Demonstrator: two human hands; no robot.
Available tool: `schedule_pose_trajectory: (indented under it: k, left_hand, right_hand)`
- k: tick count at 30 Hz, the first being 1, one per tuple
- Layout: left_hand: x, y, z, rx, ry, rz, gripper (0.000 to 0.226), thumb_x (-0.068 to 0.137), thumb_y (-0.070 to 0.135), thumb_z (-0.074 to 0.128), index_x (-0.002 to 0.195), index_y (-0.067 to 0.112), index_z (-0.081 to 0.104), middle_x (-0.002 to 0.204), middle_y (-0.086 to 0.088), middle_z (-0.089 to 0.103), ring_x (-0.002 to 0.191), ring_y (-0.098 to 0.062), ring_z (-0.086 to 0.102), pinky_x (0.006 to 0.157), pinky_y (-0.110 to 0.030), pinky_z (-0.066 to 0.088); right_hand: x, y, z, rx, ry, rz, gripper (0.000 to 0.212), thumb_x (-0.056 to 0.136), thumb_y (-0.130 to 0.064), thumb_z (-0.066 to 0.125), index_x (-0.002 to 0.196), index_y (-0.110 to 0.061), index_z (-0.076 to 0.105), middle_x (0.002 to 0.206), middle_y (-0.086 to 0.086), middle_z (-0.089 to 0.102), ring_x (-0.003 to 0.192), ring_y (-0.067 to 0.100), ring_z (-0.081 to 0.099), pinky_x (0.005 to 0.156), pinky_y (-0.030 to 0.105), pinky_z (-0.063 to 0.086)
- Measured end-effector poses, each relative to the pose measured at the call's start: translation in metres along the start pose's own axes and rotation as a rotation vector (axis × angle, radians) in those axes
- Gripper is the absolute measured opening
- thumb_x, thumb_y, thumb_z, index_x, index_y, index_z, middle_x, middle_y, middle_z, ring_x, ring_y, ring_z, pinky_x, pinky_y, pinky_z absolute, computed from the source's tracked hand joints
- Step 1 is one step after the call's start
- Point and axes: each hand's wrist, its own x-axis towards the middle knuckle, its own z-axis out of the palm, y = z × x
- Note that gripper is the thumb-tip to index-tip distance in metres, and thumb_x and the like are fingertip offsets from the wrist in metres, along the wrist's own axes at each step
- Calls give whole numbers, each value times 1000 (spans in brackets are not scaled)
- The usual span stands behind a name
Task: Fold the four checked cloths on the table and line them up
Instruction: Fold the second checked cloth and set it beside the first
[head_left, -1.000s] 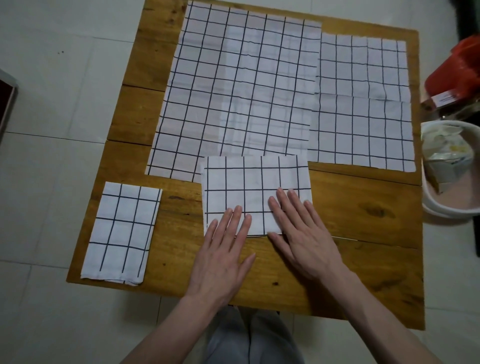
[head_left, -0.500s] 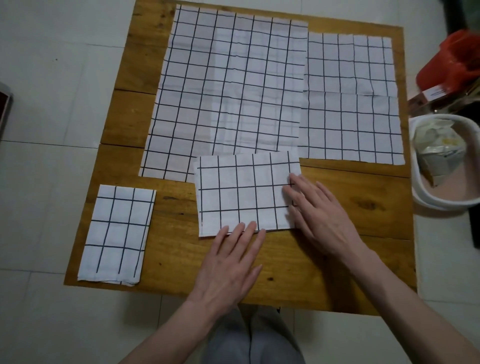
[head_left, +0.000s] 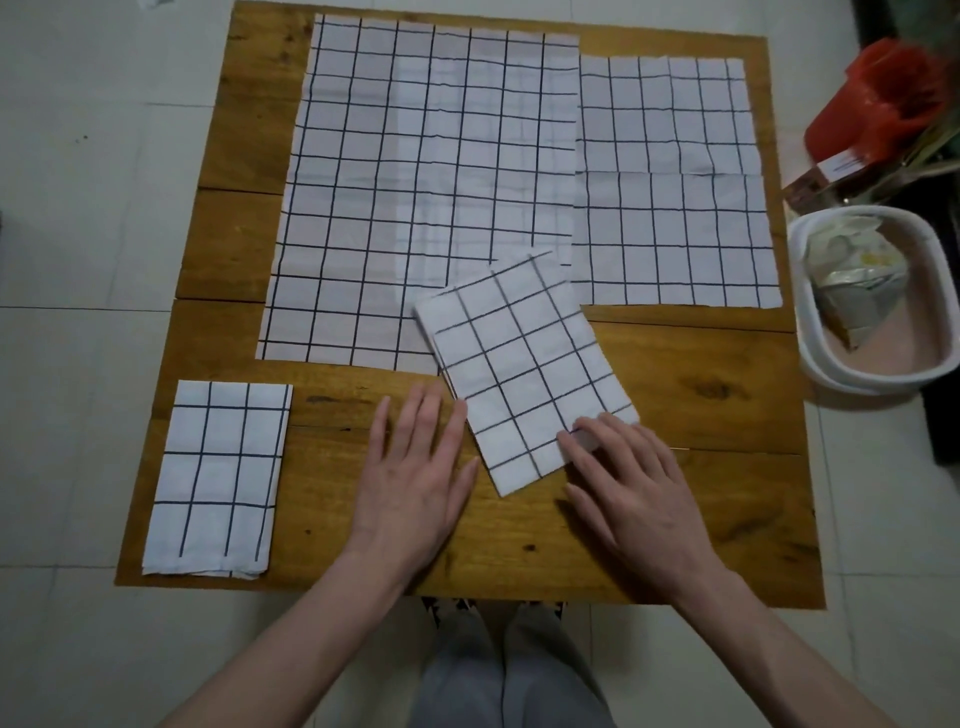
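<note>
- Grey trousers show at the bottom edge, and just beyond them the near edge of the wooden surface (head_left: 675, 545) begins.
- The left hand (head_left: 415, 478) lies flat on the bare wood, fingers straight and slightly spread, holding nothing; its fingertips sit just beside the folded cloth's left edge.
- The right hand (head_left: 634, 488) rests on the near right corner of the tilted folded cloth (head_left: 524, 374), fingers bent over it; whether the thumb pinches the edge underneath cannot be told.
- That cloth lies askew in the middle front of the surface, its far corner overlapping the big spread cloth.
- A finished folded cloth (head_left: 218, 478) lies straight at the front left corner, well apart from both hands.
- Thin and soft, the cloth should slide easily on the wood and its layers could shift; flat palms on top or a pinch at a corner through all layers would probably suit best.
- Farther back, the big spread cloth (head_left: 415, 182) and a smaller spread cloth (head_left: 675, 182) are still unfolded.
</note>
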Motion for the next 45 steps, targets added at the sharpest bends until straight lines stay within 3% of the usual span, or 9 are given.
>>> schedule_pose_trajectory:
  k: [2,6,9,13,19,37,45]
  left_hand:
    - [9,-2,-2,-3,6,-36,66,106,51,32,158,11,40,165,-19,31,156,-35,25,125,-58,20]
    - [17,1,-6,-45,20,-90,69,109,51,20,163,10,27,170,-17,23,160,-32,15,127,-56,17]
    - [8,9,-4,-84,22,12,71,110,51,7,165,8,18,172,-15,17,161,-28,11,128,-52,21]
    - [-19,23,9,-76,13,208,65,110,46,21,163,8,26,171,-15,23,159,-28,19,124,-51,32]
    - [-34,30,22,-29,-43,177,70,108,48,25,164,6,20,173,-18,9,161,-32,9,125,-49,16]
    - [-43,10,23,-43,-57,197,78,106,51,34,164,3,16,174,-16,8,161,-26,7,127,-44,13]
    - [-47,-7,25,-43,-65,254,78,107,53,32,165,5,13,174,-14,8,161,-25,7,126,-45,15]
  right_hand:
    - [-4,-14,5,20,-28,-44,60,111,-50,33,159,-15,40,168,10,33,157,27,28,127,47,22]
    - [-4,-41,10,92,-69,14,64,112,-54,27,163,-16,34,170,8,29,159,23,25,126,43,29]
    - [0,-49,10,100,-73,40,64,112,-54,27,164,-17,31,172,6,26,159,21,22,126,42,30]
    - [4,-48,11,75,-59,44,63,112,-51,28,165,-16,28,173,6,21,161,20,17,128,42,25]
    - [4,-65,12,26,-68,-75,61,113,-40,30,166,-12,19,175,7,13,162,20,9,128,43,20]
    - [-10,-25,9,63,-224,-113,81,108,-66,29,168,-18,5,176,-1,3,162,13,2,128,41,11]
    - [-25,10,7,31,-194,-94,78,109,-64,25,168,-16,10,175,3,12,162,14,7,127,43,15]
